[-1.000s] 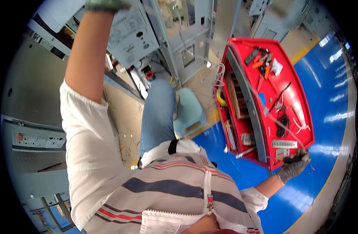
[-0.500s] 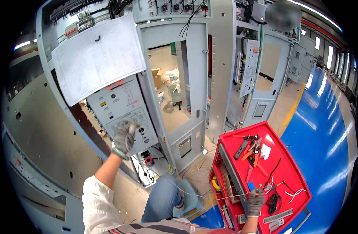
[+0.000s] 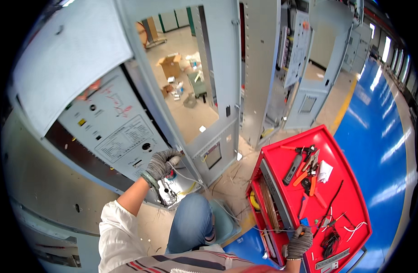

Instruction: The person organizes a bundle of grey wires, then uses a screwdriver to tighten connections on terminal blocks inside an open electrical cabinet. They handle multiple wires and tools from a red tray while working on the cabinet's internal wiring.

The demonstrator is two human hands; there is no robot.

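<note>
My left hand (image 3: pixel 161 164), in a grey knit glove, is closed at the lower right corner of a light grey control panel (image 3: pixel 113 125). Its fingertips pinch a thin grey wire (image 3: pixel 187 176). That wire sags past my bent knee and crosses to the red tool cart (image 3: pixel 343 170). There my gloved right hand (image 3: pixel 300 244) is closed around the wire's other stretch, at the cart's near edge. A small orange bit shows by its fingers; I cannot make out what it is. Under the panel, the open cabinet bottom (image 3: pixel 170 191) holds loose wires.
Pliers (image 3: pixel 312 179), a dark-handled tool (image 3: pixel 294 169), a black cable bundle (image 3: pixel 329 243) and white wire offcuts (image 3: pixel 355 231) lie on the cart. A large paper sheet (image 3: pixel 72 59) hangs over the panel. The cabinet door frame (image 3: pixel 213 154) stands open. A stool (image 3: pixel 225 220) is beside my leg.
My left hand has moved from the panel's face down to its lower right corner and now grips the wire. The right hand keeps its hold. The view has tipped downward.
</note>
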